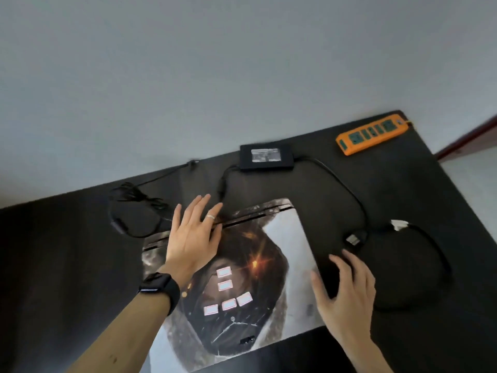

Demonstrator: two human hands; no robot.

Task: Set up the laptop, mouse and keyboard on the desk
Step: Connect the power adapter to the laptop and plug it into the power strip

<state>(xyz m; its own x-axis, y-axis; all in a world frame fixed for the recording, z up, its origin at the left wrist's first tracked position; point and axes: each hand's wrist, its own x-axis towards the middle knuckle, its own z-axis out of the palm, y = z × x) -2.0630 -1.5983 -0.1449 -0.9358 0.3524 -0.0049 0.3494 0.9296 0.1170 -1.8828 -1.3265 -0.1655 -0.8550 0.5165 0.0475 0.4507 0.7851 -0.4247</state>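
Note:
A closed laptop with a printed picture skin and several small pale stickers on its lid lies in the middle of the black desk. My left hand rests flat on the lid near the hinge edge, fingers straight and spread; there is a ring on one finger and a black watch on the wrist. My right hand is at the laptop's right edge, thumb and fingers curved over a dark rounded thing that looks like a black mouse. No keyboard is in view.
A black power brick lies behind the laptop; its cable runs right to a plug. Another black cable loops at the right. A cable bundle lies at the left. An orange power strip sits at the far right corner.

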